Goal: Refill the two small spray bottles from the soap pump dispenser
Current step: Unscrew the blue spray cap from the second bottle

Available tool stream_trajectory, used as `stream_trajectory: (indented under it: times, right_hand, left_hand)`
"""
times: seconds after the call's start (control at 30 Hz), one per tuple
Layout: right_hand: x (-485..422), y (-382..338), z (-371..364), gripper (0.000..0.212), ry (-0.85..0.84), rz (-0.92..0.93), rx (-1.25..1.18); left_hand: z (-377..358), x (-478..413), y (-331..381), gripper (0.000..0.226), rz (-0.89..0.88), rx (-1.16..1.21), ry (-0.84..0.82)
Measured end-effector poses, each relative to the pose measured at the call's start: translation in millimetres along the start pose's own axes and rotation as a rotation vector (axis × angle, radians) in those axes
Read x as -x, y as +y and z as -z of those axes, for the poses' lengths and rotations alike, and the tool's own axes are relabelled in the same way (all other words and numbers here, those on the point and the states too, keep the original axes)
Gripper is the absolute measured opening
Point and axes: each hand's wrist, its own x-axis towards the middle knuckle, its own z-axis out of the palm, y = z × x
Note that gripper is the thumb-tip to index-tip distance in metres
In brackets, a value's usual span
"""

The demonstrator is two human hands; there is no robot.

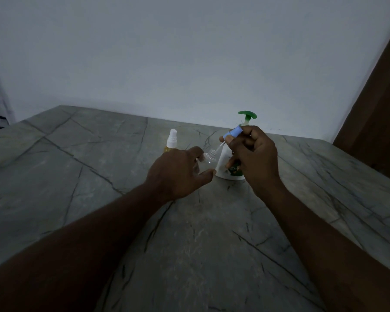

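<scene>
One soap pump dispenser [223,164], white with a green pump head, stands upright on the grey veined tabletop [77,176] and serves as the landmark here. There are two small spray bottles. The first, a clear bottle [208,157], is held just in front and to the left of the dispenser. The left hand [178,174] grips it with the fingers curled round its far side and the thumb along its near side, and the bottle tilts with its open neck towards the dispenser. Its one blue spray cap [235,132] is off the neck and is in front of the dispenser's upper part, pinched between the thumb and fingertips of the right hand [252,156], whose other fingers are curled in front of the dispenser's label. One thin white dip tube [218,148] slants down from that cap to the clear bottle's mouth; whether its tip is inside the neck cannot be told. The second spray bottle [172,141], with a white sprayer top and yellowish liquid in it, stands upright on the tabletop to the left of the dispenser, just beyond the left hand and apart from it. Both forearms are bare. Behind the dispenser rises a plain pale wall [189,52], and to its right is a dark brown panel [381,109].
</scene>
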Motion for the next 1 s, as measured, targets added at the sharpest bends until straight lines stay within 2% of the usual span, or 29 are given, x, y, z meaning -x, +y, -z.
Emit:
stream_trajectory:
  times: [0.2,0.33,0.47,0.57,0.7,0.77,0.93,1.0]
  right_hand:
    - [-0.5,-1.7,-0.1,0.017,0.035,0.001,-0.079]
    - [-2.5,-2.1,1.2,0.019,0.225,0.057,-0.103]
    - [-2.7,-3.5,4.1,0.014,0.339,0.225,0.055]
    - [0.7,2.1,-0.7,0.018,0.248,0.293,0.277]
    - [10.8,21.4,-7.9,0.027,-0.09,0.367,0.733]
    - [15.7,27.3,-11.5,0.03,-0.186,0.396,0.881]
    - [15.2,29.9,-18.1,0.024,-0.287,0.367,0.991]
    - [15.8,29.3,-17.6,0.025,-0.309,0.341,1.009]
  left_hand:
    - [-0.3,0.6,0.4,0.052,0.006,-0.008,-0.004]
    - [4.0,-0.8,1.1,0.047,0.03,0.011,0.04]
    - [8.1,-1.6,1.1,0.039,0.055,0.057,0.092]
    - [10.4,-1.4,3.7,0.038,0.045,0.073,0.154]
    - [11.3,-1.2,5.1,0.051,0.004,0.093,0.186]
    - [11.0,-1.2,4.5,0.053,0.004,0.103,0.18]
    - [6.1,-0.6,1.1,0.042,0.001,0.06,0.102]
    - [4.7,-0.9,0.1,0.047,0.006,0.051,0.092]
